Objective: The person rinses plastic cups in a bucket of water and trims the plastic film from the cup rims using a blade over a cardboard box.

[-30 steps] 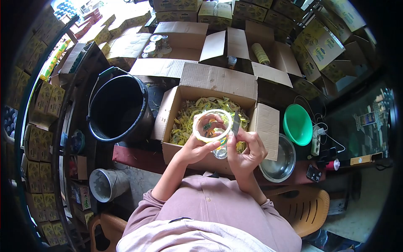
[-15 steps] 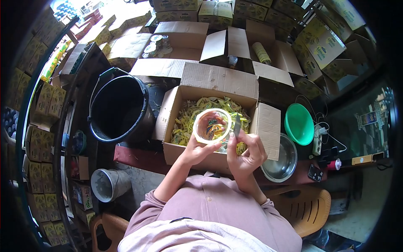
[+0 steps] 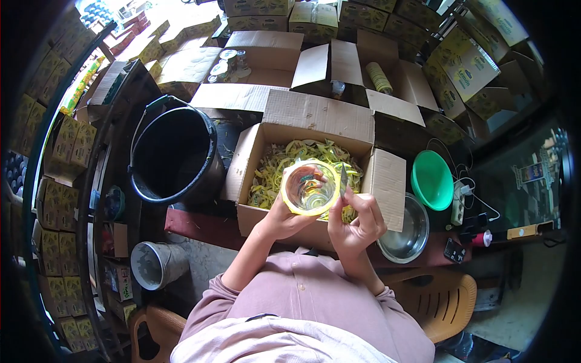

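My left hand (image 3: 284,219) is wrapped round a clear plastic cup (image 3: 310,187) with a yellowish rim, its mouth turned towards me. Pinched in my right hand (image 3: 357,224) is a small dark blade (image 3: 344,180), upright close to the cup's right edge. Whether the blade touches the rim is too small to tell. Both hands are over the near side of an open cardboard box (image 3: 319,111). Yellow-green strips (image 3: 269,166) fill much of that box, behind and around the cup.
A black bucket (image 3: 209,154) stands left of the box, with a grey bucket (image 3: 180,264) lower down. On the right are a green bowl (image 3: 432,179) and a metal bowl (image 3: 417,233). Two open cartons, one holding stacked lids (image 3: 379,78), lie beyond. A phone (image 3: 454,250) rests at right.
The cup has tilted so that its mouth faces me more directly, and it has moved slightly right and down. My right hand keeps the blade beside the rim.
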`<state>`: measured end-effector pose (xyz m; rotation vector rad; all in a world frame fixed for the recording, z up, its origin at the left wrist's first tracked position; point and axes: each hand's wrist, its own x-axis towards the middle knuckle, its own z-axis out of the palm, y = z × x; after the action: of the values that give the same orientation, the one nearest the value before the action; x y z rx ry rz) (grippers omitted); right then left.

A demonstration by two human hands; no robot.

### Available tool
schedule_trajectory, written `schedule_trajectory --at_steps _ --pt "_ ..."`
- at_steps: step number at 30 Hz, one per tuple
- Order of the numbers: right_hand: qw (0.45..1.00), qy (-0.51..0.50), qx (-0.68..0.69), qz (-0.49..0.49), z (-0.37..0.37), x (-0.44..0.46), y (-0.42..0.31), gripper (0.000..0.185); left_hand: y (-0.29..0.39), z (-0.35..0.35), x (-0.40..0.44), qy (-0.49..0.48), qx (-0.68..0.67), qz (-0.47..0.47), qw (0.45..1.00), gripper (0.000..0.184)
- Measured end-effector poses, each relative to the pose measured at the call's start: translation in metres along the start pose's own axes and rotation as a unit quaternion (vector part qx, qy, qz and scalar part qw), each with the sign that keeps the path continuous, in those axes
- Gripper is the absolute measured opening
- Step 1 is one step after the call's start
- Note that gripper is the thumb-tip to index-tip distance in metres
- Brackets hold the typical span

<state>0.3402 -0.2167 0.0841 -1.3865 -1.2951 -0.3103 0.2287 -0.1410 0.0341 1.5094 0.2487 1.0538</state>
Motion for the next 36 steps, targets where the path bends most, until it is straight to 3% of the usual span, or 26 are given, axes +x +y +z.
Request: schedule_trajectory --at_steps 10,17,28,36 --pt "0.999 -0.023 -0.037 0.007 0.001 0.005 -0.006 0.027 0.003 -0.006 0.000 -0.011 0.056 -0.004 0.998 0.069" --pt "0.986 -0.020 0.123 0.111 0.003 0.005 0.009 0.017 0.005 -0.004 -0.002 -0.017 -0.041 -0.038 0.998 0.069" --pt "0.995 -0.034 0.064 0.068 -0.002 -0.001 -0.003 0.016 0.008 -0.003 0.000 0.003 -0.052 -0.031 0.998 0.068" --pt "0.996 -0.016 0.073 0.056 -0.002 0.000 0.006 0.017 0.002 -0.008 -0.003 -0.044 -0.002 -0.015 0.999 0.068"
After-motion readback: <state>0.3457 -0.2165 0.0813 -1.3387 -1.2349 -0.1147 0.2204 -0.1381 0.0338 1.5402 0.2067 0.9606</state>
